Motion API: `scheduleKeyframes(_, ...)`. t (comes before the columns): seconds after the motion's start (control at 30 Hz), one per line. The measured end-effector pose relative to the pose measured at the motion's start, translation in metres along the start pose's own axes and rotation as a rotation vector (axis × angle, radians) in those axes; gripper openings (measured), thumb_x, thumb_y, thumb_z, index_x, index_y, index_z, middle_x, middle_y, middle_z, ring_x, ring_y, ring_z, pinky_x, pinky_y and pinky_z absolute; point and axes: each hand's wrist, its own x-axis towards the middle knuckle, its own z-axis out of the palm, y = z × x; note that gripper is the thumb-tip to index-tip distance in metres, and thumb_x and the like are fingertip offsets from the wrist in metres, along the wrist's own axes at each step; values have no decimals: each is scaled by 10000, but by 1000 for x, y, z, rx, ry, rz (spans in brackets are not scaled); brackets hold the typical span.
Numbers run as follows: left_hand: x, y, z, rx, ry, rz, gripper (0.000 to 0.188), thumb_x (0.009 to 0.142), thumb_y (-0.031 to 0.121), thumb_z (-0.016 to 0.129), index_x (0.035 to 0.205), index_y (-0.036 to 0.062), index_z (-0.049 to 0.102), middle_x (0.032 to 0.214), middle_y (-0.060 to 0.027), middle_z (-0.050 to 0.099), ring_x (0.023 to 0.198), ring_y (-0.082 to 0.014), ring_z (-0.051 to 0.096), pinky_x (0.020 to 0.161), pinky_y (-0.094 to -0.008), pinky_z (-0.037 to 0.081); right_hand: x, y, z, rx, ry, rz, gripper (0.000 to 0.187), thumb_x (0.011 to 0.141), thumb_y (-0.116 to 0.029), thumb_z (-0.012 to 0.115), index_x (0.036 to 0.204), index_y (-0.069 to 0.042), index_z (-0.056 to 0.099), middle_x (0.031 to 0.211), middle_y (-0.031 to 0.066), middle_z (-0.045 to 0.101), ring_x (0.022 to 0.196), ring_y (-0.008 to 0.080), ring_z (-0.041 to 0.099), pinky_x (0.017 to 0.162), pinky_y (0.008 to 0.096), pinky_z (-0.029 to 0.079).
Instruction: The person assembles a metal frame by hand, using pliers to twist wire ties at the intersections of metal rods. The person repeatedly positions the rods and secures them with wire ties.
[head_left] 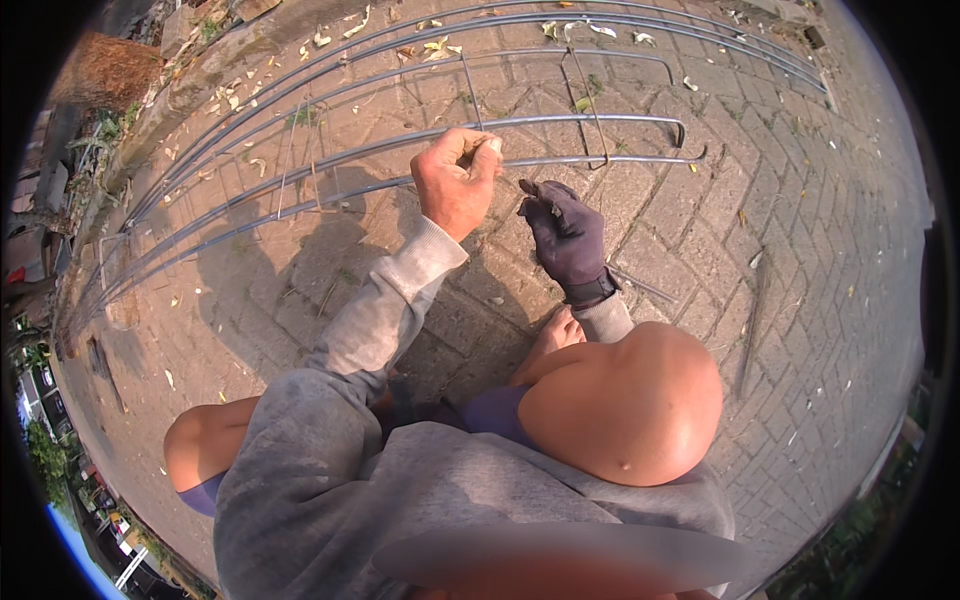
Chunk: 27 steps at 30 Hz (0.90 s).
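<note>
My left hand [458,180], bare, is closed in a pinch beside the steel bars of a long reinforcing cage. What its fingertips hold is too small to make out; a thin metal stirrup [471,88] runs down to them. The lower bar [640,158] passes at the hand, and the upper bar [555,121] ends in a hook to the right. Just right of and below the cage, my right hand [567,235] wears a dark glove. Its fingers are curled together, and anything inside is hidden. Another stirrup [597,120] stands farther right around the bars.
More long steel bars [600,18] lie at the far side, curving across the view. Herringbone paving [800,260] spreads below, with dry leaves and peel-like scraps [437,48]. A low kerb [190,105] edges the far left. My bare knee [630,405] is at the lower right.
</note>
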Motion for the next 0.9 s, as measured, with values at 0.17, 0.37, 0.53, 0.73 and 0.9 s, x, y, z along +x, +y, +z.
scheduleKeyframes(0.17, 11, -3, -11, 268, 19, 84, 94, 937, 42, 707, 916, -49, 708, 750, -68, 714, 652, -116, 683, 589, -273, 537, 1, -7, 8, 141, 23, 70, 363, 875, -20, 693, 1231, -88, 708, 895, 104, 745, 920, 309, 728, 854, 371, 564)
scheduleKeyframes(0.37, 10, -6, -6, 133, -10, -26, 55, 895, 12, 716, 860, -31, 711, 684, -61, 704, 595, -109, 658, 561, -276, 513, -2, -9, 11, 2, 111, -7, 392, 867, -15, 673, 1248, -104, 691, 984, 107, 737, 968, 302, 709, 814, 390, 572)
scheduleKeyframes(0.53, 26, -18, -25, 60, -349, -221, 153, 894, 75, 754, 983, -46, 726, 854, -94, 741, 766, -137, 706, 692, -291, 564, -22, 3, 9, -149, -99, -71, 355, 918, -56, 668, 1271, -79, 687, 1094, 115, 717, 896, 248, 697, 749, 345, 580)
scheduleKeyframes(0.73, 39, -46, -35, 730, -474, -166, 607, 733, 433, 867, 1176, 42, 727, 1086, -130, 738, 1071, -291, 693, 940, -453, 541, -63, 42, 6, 548, 132, 586, 306, 1015, -112, 618, 1264, 54, 682, 1058, 81, 729, 895, 104, 657, 804, 275, 546)
scheduleKeyframes(0.9, 33, -66, -20, 895, -503, -220, 514, 738, 446, 847, 1097, 83, 789, 1005, -185, 767, 979, -345, 725, 884, -458, 558, -85, 60, 16, 302, 7, 691, 369, 1033, -200, 594, 1292, 51, 674, 1001, 48, 719, 841, 87, 622, 776, 258, 517)
